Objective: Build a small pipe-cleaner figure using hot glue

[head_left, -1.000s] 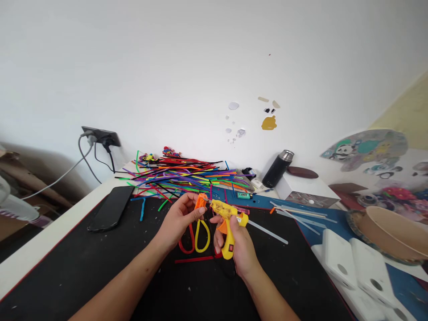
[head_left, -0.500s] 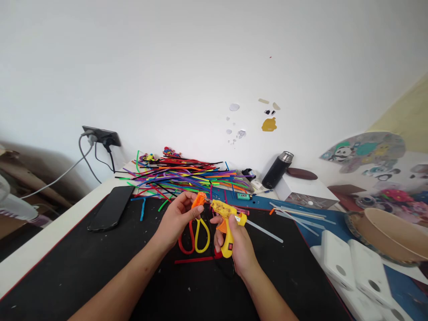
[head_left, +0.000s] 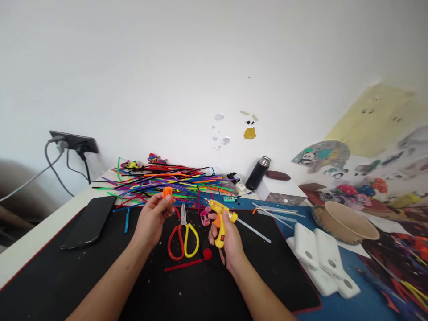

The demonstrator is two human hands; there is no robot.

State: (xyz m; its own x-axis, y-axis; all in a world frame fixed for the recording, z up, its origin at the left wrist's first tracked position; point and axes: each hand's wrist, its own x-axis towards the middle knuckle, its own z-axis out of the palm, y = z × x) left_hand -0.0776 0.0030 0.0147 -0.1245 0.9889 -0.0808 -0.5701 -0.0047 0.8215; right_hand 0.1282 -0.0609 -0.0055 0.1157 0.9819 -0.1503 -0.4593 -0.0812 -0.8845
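Between the thumb and fingers of my left hand (head_left: 154, 218) is a small orange fuzzy piece (head_left: 167, 194), raised above the mat. My right hand (head_left: 230, 238) grips a yellow glue gun (head_left: 220, 218) by its handle, nozzle pointing up and left, with a clear glue stick (head_left: 254, 231) out of its back. Scissors (head_left: 183, 236) with one red and one yellow handle lie between my hands. Beside the gun's nozzle sits a small pink figure (head_left: 205, 217). A red pipe cleaner strip (head_left: 183, 265) and a red coiled disc (head_left: 207, 254) lie nearer to me.
Pipe cleaners (head_left: 174, 178) of many colours are heaped along the wall. A phone (head_left: 87, 223) lies at the left of the black mat (head_left: 100, 272). At the right are a black flask (head_left: 258, 174), loose glue sticks (head_left: 281, 214), white blocks (head_left: 306, 245) and a bowl (head_left: 351, 223).
My left hand with the orange piece has moved left, away from the glue gun's nozzle, uncovering the scissors' blades and the pink figure. The whole view has turned somewhat to the right.
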